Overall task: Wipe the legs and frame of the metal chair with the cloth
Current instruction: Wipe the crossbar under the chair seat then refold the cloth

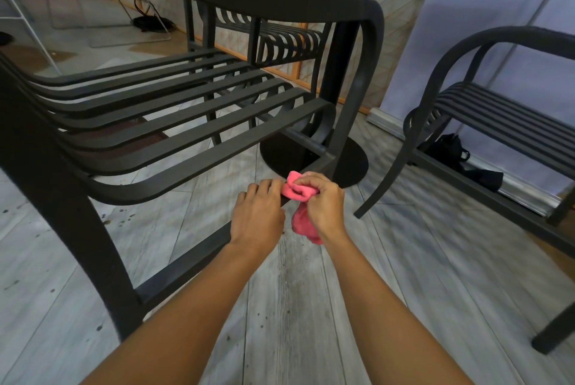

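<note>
The pink cloth (297, 191) is wrapped over the low side rail (199, 255) of the metal chair (174, 132), close to the front leg (348, 123) of that chair, and a loose tail of it hangs below the rail toward the floor (311, 307). The right hand (323, 201) holds the cloth, with the fingers curled around the bunched part so that it is pressed on the rail. The left hand (258, 213) lies on the same rail, just beside the cloth on the side away from the front leg; its fingers bend over the top of the bar and it seems to steady the chair, holding no cloth. I judge that the step in hand is wiping this lower bar. To do it well, the cloth should surround the bar on all faces, not only the top, and slide along the whole length with firm pressure; the left hand must give way or move along when the cloth comes near. The joint where the rail meets the front leg probably collects dirt, so it needs extra turning of the cloth. Behind the front leg stands a round table base (348, 163), and to the right of it a second chair (497, 123) stands well apart.
</note>
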`<state>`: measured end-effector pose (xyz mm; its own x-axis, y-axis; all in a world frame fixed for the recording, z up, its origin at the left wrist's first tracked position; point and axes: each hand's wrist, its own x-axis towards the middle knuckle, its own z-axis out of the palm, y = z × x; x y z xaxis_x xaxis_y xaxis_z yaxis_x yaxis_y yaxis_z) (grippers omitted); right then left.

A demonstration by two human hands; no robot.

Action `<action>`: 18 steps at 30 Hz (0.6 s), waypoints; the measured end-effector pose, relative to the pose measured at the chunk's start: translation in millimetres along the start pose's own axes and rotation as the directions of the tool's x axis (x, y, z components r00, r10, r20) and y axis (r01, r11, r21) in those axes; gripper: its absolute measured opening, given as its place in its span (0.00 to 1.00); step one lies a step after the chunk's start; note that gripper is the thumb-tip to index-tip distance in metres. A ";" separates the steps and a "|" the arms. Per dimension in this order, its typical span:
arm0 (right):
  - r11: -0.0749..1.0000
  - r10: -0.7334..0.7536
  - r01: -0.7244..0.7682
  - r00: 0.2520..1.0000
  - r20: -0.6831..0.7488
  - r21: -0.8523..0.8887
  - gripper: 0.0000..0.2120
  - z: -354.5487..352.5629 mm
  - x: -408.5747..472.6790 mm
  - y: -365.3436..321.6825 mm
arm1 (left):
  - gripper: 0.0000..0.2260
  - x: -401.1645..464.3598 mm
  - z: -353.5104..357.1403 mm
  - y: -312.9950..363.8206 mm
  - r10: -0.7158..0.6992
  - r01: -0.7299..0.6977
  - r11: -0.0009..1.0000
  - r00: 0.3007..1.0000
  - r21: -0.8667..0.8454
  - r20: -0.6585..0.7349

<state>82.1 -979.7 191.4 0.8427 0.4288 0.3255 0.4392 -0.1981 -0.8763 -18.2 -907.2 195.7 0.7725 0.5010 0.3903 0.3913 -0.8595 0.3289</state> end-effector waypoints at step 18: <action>0.978 0.210 -0.210 0.978 0.018 0.018 0.13 -19.5 -67.4 -25.9 | 0.13 -85.2 -32.3 5.0 0.058 -0.061 0.976 0.998 -0.208 -0.020</action>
<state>20.0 -1020.7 199.0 0.9103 0.3937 0.1282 0.2470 -0.2680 -0.9312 -98.3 -950.9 191.9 0.7838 0.4523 0.4256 0.2311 -0.8484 0.4762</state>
